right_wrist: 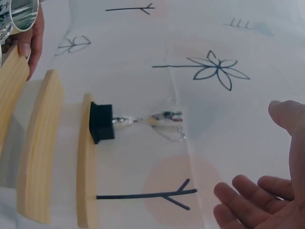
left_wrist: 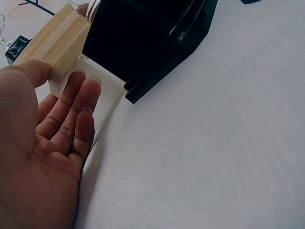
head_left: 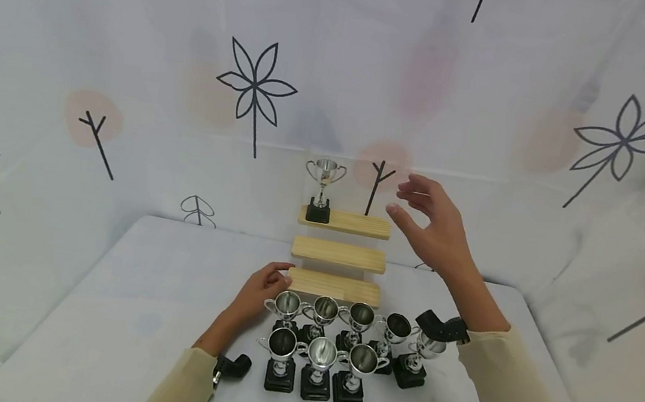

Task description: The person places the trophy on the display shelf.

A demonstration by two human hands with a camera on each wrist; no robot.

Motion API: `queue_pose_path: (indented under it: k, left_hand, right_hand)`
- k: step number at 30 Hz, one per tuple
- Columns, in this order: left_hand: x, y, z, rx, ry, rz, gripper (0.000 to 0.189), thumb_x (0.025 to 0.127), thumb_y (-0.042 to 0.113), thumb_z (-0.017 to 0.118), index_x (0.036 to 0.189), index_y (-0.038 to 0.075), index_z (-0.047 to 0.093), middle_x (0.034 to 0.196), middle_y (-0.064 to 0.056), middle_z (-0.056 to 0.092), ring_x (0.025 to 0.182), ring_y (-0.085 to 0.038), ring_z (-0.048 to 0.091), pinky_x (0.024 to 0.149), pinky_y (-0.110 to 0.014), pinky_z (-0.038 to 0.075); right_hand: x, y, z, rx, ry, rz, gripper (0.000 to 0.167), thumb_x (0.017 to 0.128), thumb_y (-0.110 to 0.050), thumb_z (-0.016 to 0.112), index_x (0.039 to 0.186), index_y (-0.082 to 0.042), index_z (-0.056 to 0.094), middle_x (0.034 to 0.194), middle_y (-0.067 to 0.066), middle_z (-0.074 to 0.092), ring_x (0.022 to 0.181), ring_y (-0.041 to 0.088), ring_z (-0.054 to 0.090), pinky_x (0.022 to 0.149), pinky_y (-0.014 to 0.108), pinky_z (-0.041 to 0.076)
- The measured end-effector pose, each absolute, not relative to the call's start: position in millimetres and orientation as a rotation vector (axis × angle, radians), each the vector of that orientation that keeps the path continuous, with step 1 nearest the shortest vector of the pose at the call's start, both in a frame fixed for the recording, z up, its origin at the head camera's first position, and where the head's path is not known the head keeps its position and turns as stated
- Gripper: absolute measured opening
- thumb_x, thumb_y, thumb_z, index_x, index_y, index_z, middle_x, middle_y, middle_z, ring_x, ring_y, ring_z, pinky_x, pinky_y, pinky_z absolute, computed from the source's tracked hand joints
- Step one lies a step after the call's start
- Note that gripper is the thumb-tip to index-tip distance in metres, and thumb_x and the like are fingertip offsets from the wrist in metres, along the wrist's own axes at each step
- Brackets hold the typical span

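A small silver trophy cup (head_left: 318,213) with a black base stands upright on the left part of the top board (head_left: 362,225) of a three-step wooden stand. My left hand (head_left: 257,294) holds the left end of the lowest board (head_left: 334,287); in the left wrist view, its thumb lies against the wood (left_wrist: 69,45) and the fingers bend in underneath. Up and to the right of the stand, my right hand (head_left: 436,228) is in the air with fingers spread and nothing in it. The right wrist view shows that hand (right_wrist: 262,202) apart from the trophy (right_wrist: 102,121).
In front of the stand, several more silver trophies with black bases (head_left: 315,382) are grouped in two rows on the white table (head_left: 155,315). The middle board (head_left: 339,253) holds nothing. Behind the table hangs a white cloth (head_left: 331,56) with flower drawings.
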State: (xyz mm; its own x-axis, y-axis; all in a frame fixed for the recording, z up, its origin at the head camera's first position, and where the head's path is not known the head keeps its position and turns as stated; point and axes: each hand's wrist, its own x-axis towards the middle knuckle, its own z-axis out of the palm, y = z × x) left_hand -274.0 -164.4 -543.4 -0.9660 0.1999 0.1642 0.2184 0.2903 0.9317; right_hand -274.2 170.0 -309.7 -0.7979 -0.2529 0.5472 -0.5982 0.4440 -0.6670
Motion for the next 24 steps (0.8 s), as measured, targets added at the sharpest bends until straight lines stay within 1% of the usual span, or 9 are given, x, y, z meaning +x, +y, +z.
queue_pose_path:
  k: [6, 8, 10, 12, 14, 16, 18, 22, 24]
  left_hand:
    - [-273.5, -164.0, -542.4, -0.42, -2.489, -1.837, 0.043, 0.109, 0.023, 0.062, 0.148, 0.005, 0.057, 0.099, -0.009, 0.075, 0.086, -0.013, 0.069, 0.08, -0.027, 0.05]
    - [-273.2, -163.6, -541.7, -0.418, -2.484, -1.848, 0.043, 0.109, 0.023, 0.062, 0.148, 0.006, 0.057, 0.099, -0.009, 0.075, 0.084, -0.012, 0.069, 0.079, -0.027, 0.05]
    - [-272.8, -163.3, -541.2, -0.417, -2.477, -1.852, 0.044, 0.109, 0.024, 0.063, 0.148, 0.006, 0.057, 0.099, -0.009, 0.075, 0.085, -0.012, 0.068, 0.08, -0.027, 0.05]
    - [-271.9, -163.0, -541.0, -0.412, -2.475, -1.852, 0.044, 0.109, 0.024, 0.063, 0.148, 0.006, 0.058, 0.099, -0.008, 0.075, 0.085, -0.012, 0.068, 0.08, -0.027, 0.049]
    - [-271.3, -162.8, -540.9, -0.415, -2.471, -1.852, 0.044, 0.109, 0.023, 0.063, 0.148, 0.005, 0.058, 0.099, -0.008, 0.075, 0.084, -0.013, 0.068, 0.08, -0.028, 0.049]
    - [-271.2, -162.7, -540.8, -0.412, -2.477, -1.849, 0.044, 0.109, 0.024, 0.062, 0.148, 0.005, 0.057, 0.099, -0.008, 0.075, 0.084, -0.013, 0.068, 0.08, -0.028, 0.049]
    - [-271.1, -162.7, -540.5, -0.417, -2.474, -1.854, 0.044, 0.109, 0.023, 0.062, 0.148, 0.005, 0.058, 0.099, -0.009, 0.075, 0.084, -0.013, 0.068, 0.08, -0.028, 0.049]
    - [-272.0, -163.0, -540.8, -0.417, -2.472, -1.85, 0.044, 0.109, 0.024, 0.062, 0.148, 0.005, 0.058, 0.098, -0.009, 0.075, 0.085, -0.014, 0.068, 0.08, -0.027, 0.049]
    - [-272.9, -163.1, -541.9, -0.423, -2.468, -1.846, 0.044, 0.109, 0.023, 0.063, 0.148, 0.004, 0.058, 0.098, -0.01, 0.075, 0.085, -0.014, 0.069, 0.081, -0.027, 0.049]
  right_hand:
    - [-249.5, 192.1, -331.4, 0.662, -2.342, 1.288, 0.065, 0.103, -0.015, 0.071, 0.16, -0.006, 0.041, 0.147, 0.015, 0.059, 0.138, 0.035, 0.057, 0.115, 0.053, 0.04]
    - [-243.2, 199.2, -339.9, 0.642, -2.345, 1.272, 0.064, 0.103, -0.015, 0.071, 0.16, -0.007, 0.042, 0.146, 0.014, 0.061, 0.138, 0.034, 0.057, 0.115, 0.046, 0.041]
    - [-237.3, 205.9, -348.7, 0.63, -2.346, 1.258, 0.062, 0.104, -0.014, 0.07, 0.159, -0.009, 0.043, 0.145, 0.013, 0.062, 0.138, 0.03, 0.057, 0.115, 0.034, 0.041]
    - [-231.3, 212.6, -358.2, 0.635, -2.328, 1.27, 0.06, 0.103, -0.01, 0.07, 0.158, -0.01, 0.045, 0.144, 0.013, 0.063, 0.138, 0.02, 0.056, 0.112, 0.022, 0.039]
    - [-224.7, 219.1, -367.5, 0.657, -2.295, 1.297, 0.059, 0.102, -0.004, 0.069, 0.157, -0.011, 0.048, 0.143, 0.014, 0.064, 0.136, 0.011, 0.056, 0.11, 0.015, 0.037]
    - [-217.9, 225.7, -376.3, 0.691, -2.262, 1.316, 0.061, 0.099, 0.002, 0.069, 0.156, -0.01, 0.05, 0.141, 0.015, 0.065, 0.135, 0.004, 0.055, 0.109, 0.014, 0.037]
    - [-212.4, 233.0, -385.0, 0.735, -2.235, 1.338, 0.063, 0.096, 0.007, 0.069, 0.154, -0.008, 0.051, 0.14, 0.016, 0.065, 0.135, 0.003, 0.055, 0.11, 0.015, 0.037]
    - [-207.3, 248.6, -403.6, 0.808, -2.225, 1.406, 0.064, 0.094, 0.009, 0.069, 0.154, -0.005, 0.051, 0.141, 0.014, 0.064, 0.14, 0.009, 0.053, 0.115, 0.018, 0.035]
    - [-206.4, 256.2, -414.2, 0.85, -2.195, 1.514, 0.063, 0.095, 0.011, 0.067, 0.154, 0.0, 0.048, 0.143, 0.017, 0.062, 0.142, 0.013, 0.052, 0.117, 0.021, 0.034]
